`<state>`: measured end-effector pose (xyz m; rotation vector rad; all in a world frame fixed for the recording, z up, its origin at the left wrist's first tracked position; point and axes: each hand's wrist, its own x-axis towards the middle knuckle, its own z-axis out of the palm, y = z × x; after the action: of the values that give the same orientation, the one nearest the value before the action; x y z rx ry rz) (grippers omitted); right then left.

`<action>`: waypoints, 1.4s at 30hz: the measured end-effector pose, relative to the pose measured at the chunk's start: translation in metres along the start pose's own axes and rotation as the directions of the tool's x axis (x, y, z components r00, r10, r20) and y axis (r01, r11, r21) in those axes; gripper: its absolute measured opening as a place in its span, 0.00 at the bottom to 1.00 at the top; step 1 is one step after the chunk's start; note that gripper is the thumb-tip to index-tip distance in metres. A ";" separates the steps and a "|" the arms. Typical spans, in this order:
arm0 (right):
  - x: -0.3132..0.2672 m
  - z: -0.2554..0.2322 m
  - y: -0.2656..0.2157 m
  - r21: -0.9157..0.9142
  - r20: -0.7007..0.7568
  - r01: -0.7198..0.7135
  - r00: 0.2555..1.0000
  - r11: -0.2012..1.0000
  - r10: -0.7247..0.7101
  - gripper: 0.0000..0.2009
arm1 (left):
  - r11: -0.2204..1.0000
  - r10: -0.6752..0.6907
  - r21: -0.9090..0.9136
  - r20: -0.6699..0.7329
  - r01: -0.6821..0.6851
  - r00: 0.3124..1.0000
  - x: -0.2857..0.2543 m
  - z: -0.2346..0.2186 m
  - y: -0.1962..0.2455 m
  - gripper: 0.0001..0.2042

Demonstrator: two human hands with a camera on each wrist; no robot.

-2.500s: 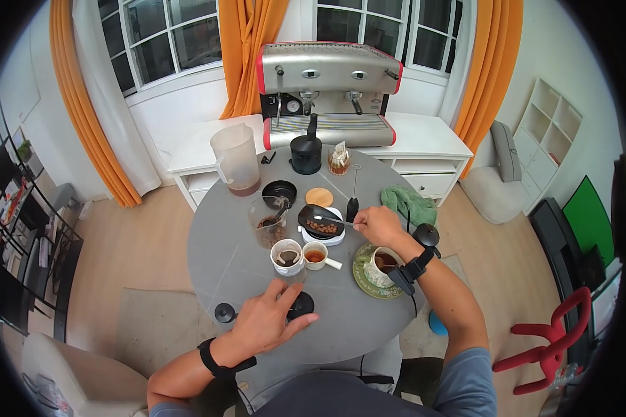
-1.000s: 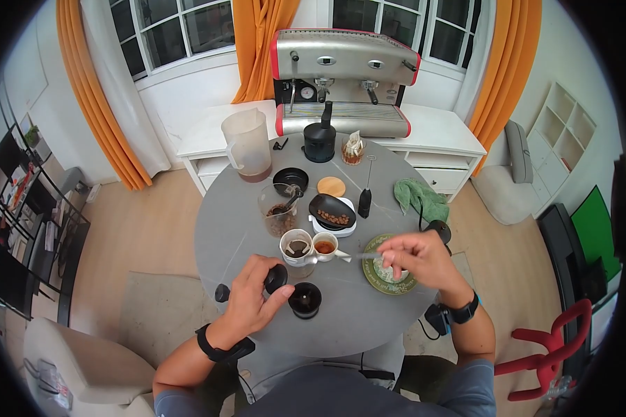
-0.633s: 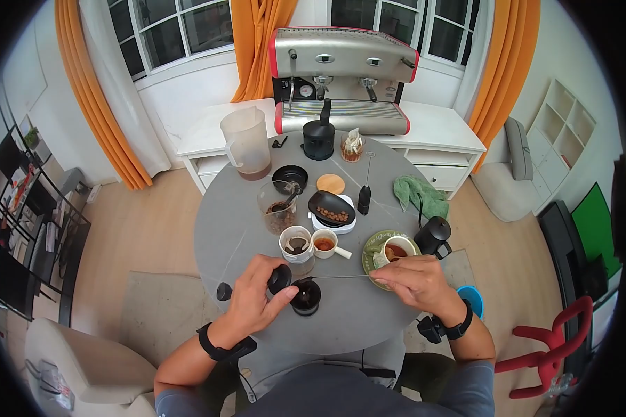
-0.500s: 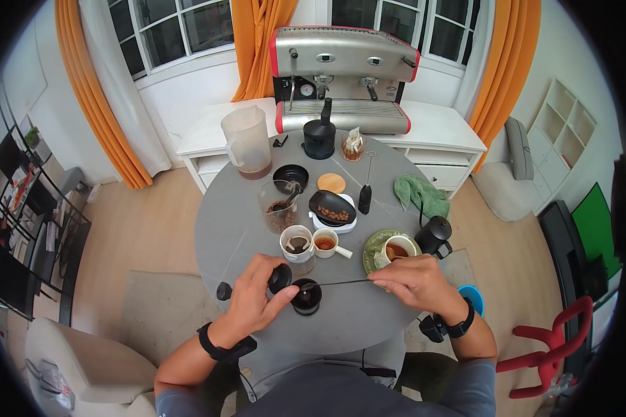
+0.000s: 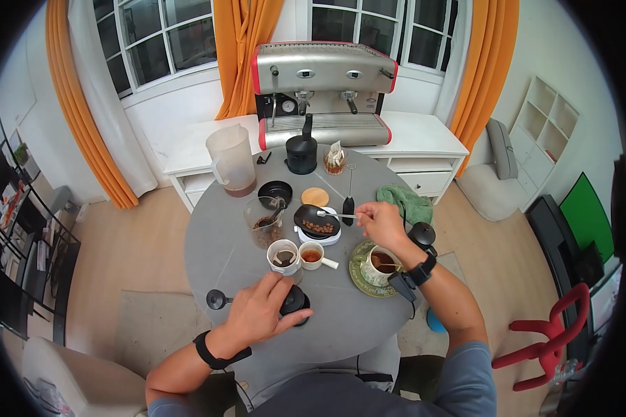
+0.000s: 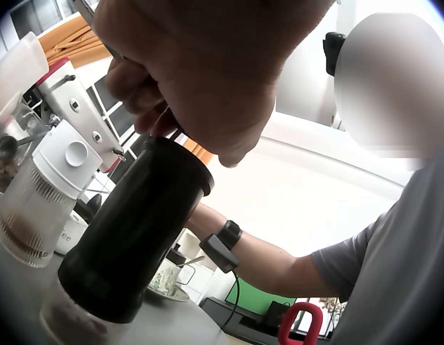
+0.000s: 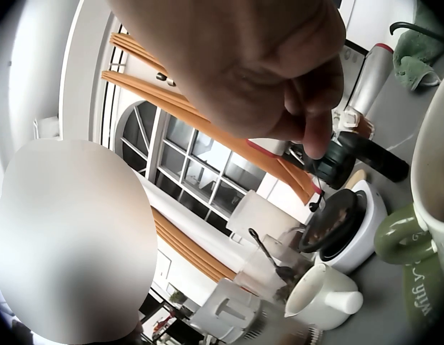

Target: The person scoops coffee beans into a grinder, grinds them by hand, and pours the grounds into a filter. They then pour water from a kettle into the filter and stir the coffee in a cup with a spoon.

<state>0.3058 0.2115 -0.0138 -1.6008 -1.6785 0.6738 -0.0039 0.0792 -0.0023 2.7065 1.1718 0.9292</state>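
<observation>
My left hand point(image 5: 257, 309) grips a black grinder lid point(image 5: 295, 299), fingers and thumb around it, its crank knob point(image 5: 216, 299) sticking out leftward. Below it stands the black hand coffee grinder point(image 6: 136, 230), clear at its base; the lid and hand mostly hide it in the head view. My right hand point(image 5: 382, 226) pinches the handle of a metal spoon point(image 5: 341, 215). The spoon's tip is over a black oval dish point(image 5: 306, 211) of coffee beans point(image 5: 320, 228), set on a white scale point(image 5: 329, 240).
Close by are a white-rimmed cup point(image 5: 284, 246), a small white handled cup point(image 5: 313, 265), and a beaker point(image 5: 256, 240) of beans. A teacup point(image 5: 377, 275) on a green saucer point(image 5: 358, 281) sits beneath the right forearm. Behind stand a frother point(image 5: 348, 210), wooden disc point(image 5: 315, 197) and black kettle point(image 5: 421, 235).
My right hand has carried the spoon from over the grinder's mouth forward to the bean dish. My left hand's lid has shifted over the grinder, whose mouth was visible before.
</observation>
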 end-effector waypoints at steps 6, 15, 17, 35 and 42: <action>0.020 0.017 0.023 -0.201 0.161 -0.067 0.982 0.977 0.101 0.08 | 0.995 0.090 0.046 0.011 -0.090 0.996 0.002 0.006 -0.001 0.27; 0.012 0.022 0.010 -0.571 0.218 0.036 0.970 0.820 0.109 0.16 | 0.986 0.146 0.068 0.080 -0.152 0.986 0.001 0.001 -0.001 0.25; 0.012 0.024 0.012 -0.571 0.213 0.050 0.973 0.820 0.090 0.17 | 0.982 0.166 0.073 0.132 -0.177 0.977 0.001 0.001 -0.002 0.25; -0.126 0.019 -0.041 -0.023 0.181 0.501 0.853 0.865 -0.489 0.20 | 0.978 0.139 0.133 0.159 -0.161 0.977 -0.002 0.011 0.006 0.23; -0.172 0.092 -0.026 0.226 0.166 0.391 0.887 0.892 -0.431 0.39 | 0.996 -0.028 0.080 0.038 0.025 0.999 0.003 0.022 0.019 0.22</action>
<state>0.2134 0.0478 -0.0736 -1.0176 -1.9673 0.7722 0.0217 0.0720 -0.0133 2.7496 1.2611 0.8392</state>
